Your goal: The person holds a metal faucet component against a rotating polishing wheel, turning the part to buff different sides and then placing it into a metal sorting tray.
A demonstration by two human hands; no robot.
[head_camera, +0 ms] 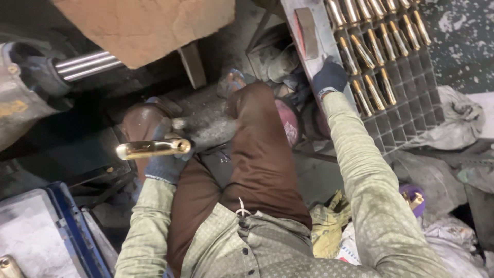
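Left hand [165,160] grips a shiny brass handle [152,148] level over the knee, while the right hand [330,76] rests flat on the compartment tray [406,103], steadying it.

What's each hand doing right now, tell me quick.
Left hand: closed around a shiny brass handle.
Right hand: gloved, resting on the edge of the grid tray of brass parts; whether it grips anything cannot be told.
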